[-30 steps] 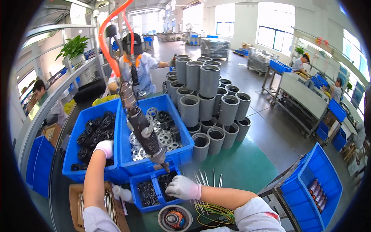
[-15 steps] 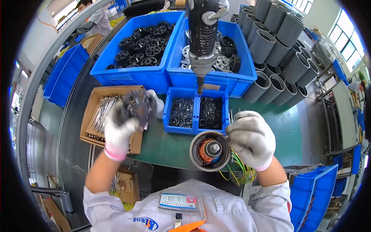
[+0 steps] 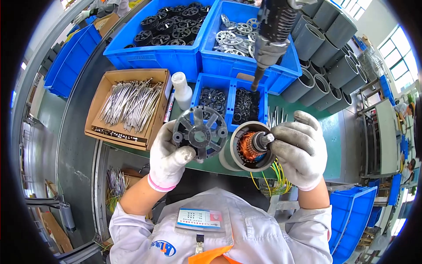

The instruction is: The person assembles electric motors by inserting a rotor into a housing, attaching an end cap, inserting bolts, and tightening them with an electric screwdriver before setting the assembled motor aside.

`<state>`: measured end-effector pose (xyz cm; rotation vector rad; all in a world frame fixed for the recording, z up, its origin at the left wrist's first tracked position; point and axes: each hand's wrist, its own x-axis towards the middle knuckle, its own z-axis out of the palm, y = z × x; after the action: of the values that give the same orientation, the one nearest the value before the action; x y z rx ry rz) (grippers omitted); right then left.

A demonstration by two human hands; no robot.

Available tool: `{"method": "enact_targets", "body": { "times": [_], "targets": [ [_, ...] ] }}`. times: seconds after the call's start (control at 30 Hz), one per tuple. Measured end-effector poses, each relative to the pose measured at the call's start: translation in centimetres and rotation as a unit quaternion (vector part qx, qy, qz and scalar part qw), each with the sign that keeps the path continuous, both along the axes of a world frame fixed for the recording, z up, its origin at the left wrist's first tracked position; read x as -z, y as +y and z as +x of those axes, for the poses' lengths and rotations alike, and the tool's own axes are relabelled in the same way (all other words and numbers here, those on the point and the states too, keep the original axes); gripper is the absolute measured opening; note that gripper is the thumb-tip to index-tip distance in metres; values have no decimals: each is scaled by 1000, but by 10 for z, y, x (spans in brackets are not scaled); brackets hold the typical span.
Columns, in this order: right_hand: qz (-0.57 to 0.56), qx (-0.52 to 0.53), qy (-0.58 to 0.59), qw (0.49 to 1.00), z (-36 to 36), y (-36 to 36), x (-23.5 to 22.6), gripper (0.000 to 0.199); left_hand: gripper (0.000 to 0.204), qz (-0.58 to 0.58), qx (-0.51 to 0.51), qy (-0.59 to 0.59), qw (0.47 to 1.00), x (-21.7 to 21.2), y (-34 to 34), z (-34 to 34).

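Motor can [image 3: 246, 152] with its copper coil showing sits at the near edge of the green bench [image 3: 334, 132], just in front of my chest. My right hand [image 3: 301, 149] is in a grey glove. Its fingers are curled round the right side of the can and the thumb rests by the shiny shaft in the middle. My left hand [image 3: 169, 156], in a white glove with a pink cuff, is closed on a dark round end cover [image 3: 200, 134] with spokes like a wheel. I hold the cover up, just to the left of the can, and its edge seems to touch the can's rim. My two hands are apart, one on each part.

A hanging power screwdriver [image 3: 270, 39] points down over the small blue tray [image 3: 231, 103], which has two sides full of little dark rings. A white bottle [image 3: 181, 90] stands left of that tray. Next to it lies a brown cardboard box [image 3: 127, 108] full of long silver rods. Behind are two big blue bins: the left bin [image 3: 154, 48] holds black covers and the right bin [image 3: 239, 39] holds silver ones. Grey tubes [image 3: 321, 57] stand in rows to the right. A blue and white badge [image 3: 200, 218] with a red patch is clipped on my grey shirt, low in the middle.
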<state>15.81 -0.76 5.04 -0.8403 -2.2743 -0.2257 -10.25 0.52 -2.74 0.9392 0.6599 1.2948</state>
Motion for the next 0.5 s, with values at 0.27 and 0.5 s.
{"method": "enact_targets", "body": {
  "times": [0.27,0.5],
  "targets": [
    [-179,55,78,979,-4,-1,2,43,88,16,-17,-4,1000,-11,4,7],
    [-179,55,98,977,-10,0,1,39,88,-16,20,10,1000,-3,-9,-14]
  ]
}}
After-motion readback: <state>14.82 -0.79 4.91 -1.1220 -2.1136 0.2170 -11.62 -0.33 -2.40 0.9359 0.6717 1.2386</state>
